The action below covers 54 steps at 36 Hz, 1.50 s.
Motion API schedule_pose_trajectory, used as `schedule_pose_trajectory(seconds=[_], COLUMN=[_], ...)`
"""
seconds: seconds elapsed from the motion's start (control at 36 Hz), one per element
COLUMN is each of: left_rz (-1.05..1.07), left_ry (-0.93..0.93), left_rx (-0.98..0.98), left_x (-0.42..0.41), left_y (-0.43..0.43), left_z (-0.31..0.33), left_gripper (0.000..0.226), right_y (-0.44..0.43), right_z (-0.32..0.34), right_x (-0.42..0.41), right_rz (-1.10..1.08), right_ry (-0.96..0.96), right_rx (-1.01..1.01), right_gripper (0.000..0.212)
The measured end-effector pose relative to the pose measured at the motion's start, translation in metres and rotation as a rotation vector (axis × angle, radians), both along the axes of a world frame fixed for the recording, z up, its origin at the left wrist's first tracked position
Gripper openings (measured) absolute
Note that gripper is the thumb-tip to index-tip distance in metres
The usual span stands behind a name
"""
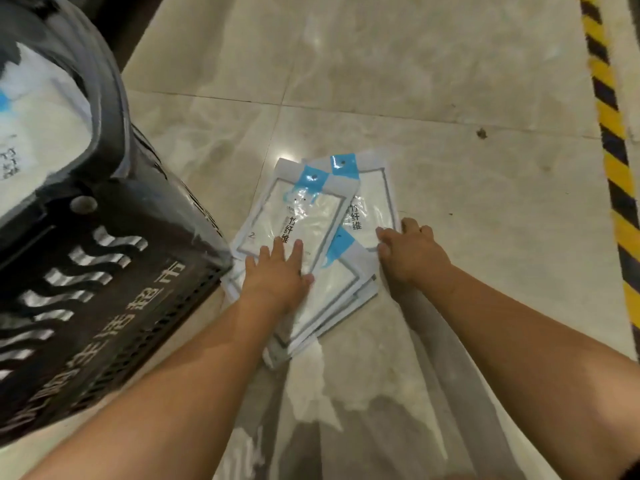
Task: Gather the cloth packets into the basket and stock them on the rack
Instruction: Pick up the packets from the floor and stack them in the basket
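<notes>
From my remote seat, the biggest thing under the camera is the pale, glossy tiled floor (pixel 450 81), with a yellow-and-black hazard stripe (pixel 609 133) running down its right edge. At the left stands the black plastic basket (pixel 114 258); white characters along its side end in "超市", and the earlier ones are too skewed for me to read. Inside it I see more white packets (pixel 41 109), one with a blue patch. The loose cloth packets (pixel 311 220) lie fanned in an overlapping pile on the floor, just beside the basket's corner. They are clear bags with grey borders and blue hang tabs, printed "竹纤维", with a "2" on the top one. My left hand (pixel 277 275) lies flat on the top packet, fingers straight and slightly spread. My right hand (pixel 415 254) has bent fingers with their tips at the pile's right edge. I cannot tell whether it grips a packet.
</notes>
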<state>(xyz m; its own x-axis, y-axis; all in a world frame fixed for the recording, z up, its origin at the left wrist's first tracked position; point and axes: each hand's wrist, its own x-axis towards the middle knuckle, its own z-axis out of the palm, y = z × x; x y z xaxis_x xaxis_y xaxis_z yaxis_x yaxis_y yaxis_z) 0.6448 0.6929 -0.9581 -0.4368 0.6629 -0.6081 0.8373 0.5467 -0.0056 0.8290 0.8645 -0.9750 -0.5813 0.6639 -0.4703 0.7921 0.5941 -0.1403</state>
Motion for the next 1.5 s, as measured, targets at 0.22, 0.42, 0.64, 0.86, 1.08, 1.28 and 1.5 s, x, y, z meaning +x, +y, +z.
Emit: schedule_pose_trajectory(seconds=[0.22,0.42,0.64,0.86,1.08,1.28,1.5], left_rz=[-0.086,0.387,0.552,0.522,0.589,0.592,0.625], left_ry=[0.148,0.06,0.063,-0.165,-0.225,-0.271,-0.184], left_rx=[0.184,0.269,0.388,0.533,0.882,1.164,1.428], left_x=[0.04,0.035,0.029,0.03,0.039,0.03,-0.011], left_y=[-0.032,-0.049,-0.041,-0.034,0.007,0.032,0.017], left_z=[0.023,0.014,0.027,0.065,0.133,0.219,0.312], left_gripper=[0.049,0.075,0.069,0.021,0.025,0.023,0.022], right_y=[-0.01,0.001,0.0,-0.01,-0.004,0.006,-0.003], right_z=[0.003,0.012,0.022,0.068,0.156,0.241,0.317], right_x=[0.015,0.034,0.091,0.101,0.072,0.041,-0.012], right_rz=[-0.329,-0.725,-0.736,-0.906,-0.797,-0.677,-0.557], right_ry=[0.189,0.364,0.368,0.838,1.011,1.111,1.195], right_rx=[-0.023,-0.202,-0.239,-0.266,-0.36,-0.331,-0.345], right_gripper=[0.041,0.104,0.039,0.019,0.016,0.018,0.012])
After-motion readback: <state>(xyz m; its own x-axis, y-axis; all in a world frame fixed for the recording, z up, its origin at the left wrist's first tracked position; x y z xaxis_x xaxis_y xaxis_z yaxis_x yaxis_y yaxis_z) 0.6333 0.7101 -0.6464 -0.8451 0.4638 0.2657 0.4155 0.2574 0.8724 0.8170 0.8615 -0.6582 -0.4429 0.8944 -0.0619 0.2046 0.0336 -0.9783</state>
